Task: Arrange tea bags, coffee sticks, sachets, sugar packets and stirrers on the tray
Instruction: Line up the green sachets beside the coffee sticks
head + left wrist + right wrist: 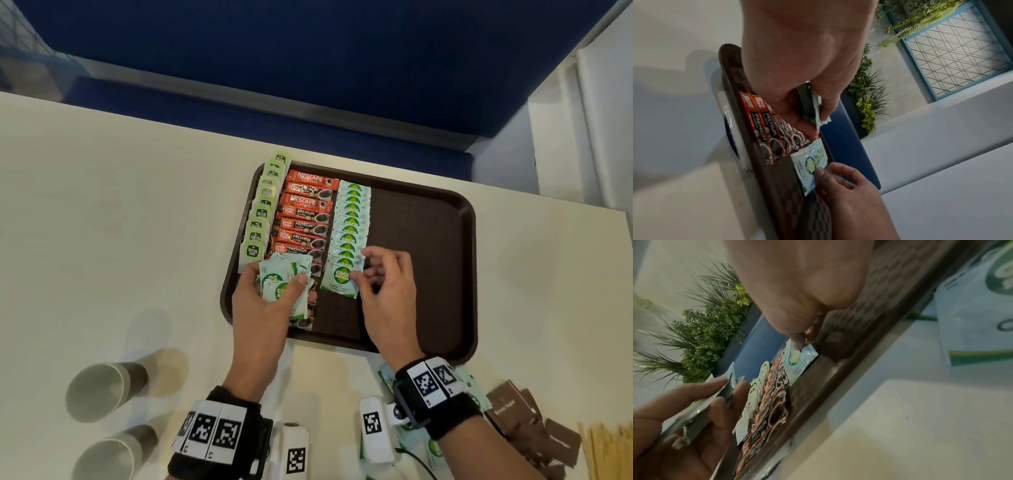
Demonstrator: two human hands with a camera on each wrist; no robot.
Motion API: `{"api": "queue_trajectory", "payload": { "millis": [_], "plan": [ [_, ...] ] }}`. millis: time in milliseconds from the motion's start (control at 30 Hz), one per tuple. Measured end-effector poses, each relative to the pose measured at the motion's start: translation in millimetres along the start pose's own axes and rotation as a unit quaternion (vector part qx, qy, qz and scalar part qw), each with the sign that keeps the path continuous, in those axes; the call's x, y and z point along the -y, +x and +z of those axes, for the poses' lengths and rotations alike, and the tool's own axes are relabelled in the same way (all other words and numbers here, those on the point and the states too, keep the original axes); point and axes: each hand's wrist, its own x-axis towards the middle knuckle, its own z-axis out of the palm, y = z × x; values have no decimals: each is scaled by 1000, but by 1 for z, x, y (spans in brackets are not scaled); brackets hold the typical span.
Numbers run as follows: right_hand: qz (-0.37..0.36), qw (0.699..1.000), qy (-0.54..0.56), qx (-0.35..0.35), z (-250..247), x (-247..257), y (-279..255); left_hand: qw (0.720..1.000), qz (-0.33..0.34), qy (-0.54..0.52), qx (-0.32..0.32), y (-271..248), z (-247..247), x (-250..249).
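Brown tray (445, 219) held overlapping columns, green tea bags (262, 214), red coffee sticks (305, 219), white-green coco sugar sachets (351, 219), nearest sachet (339, 279) lay flat.

Both forearms are bare. The left hand (270, 301) has a wide black band (219, 435) round its wrist, faced with white panels printed with square black-and-white code marks. A white block (291, 452) bearing another such mark is fixed to that band. The right hand (388, 298) wears a like black band (435, 394) with two coded white panels. A white block (375, 428) with its own code mark joins it by a small round silver fitting, and a thin black cable (416, 460) runs from it.
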Motion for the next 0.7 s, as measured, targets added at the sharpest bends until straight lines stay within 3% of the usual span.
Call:
{"api": "queue_trajectory", "payload": {
  "millis": [433,500,600,700],
  "plan": [
    [5,999,22,-26,-9,15,-6,999,-22,6,33,-1,8,-3],
    [26,997,72,11,-12,29,-12,999,-21,6,44,-2,11,-4],
    [69,979,147,123,-13,49,-24,999,-25,-7,47,-3,16,-3],
    [68,977,134,150,-14,52,-29,997,-46,-35,59,-3,19,-5]
  ]
}}
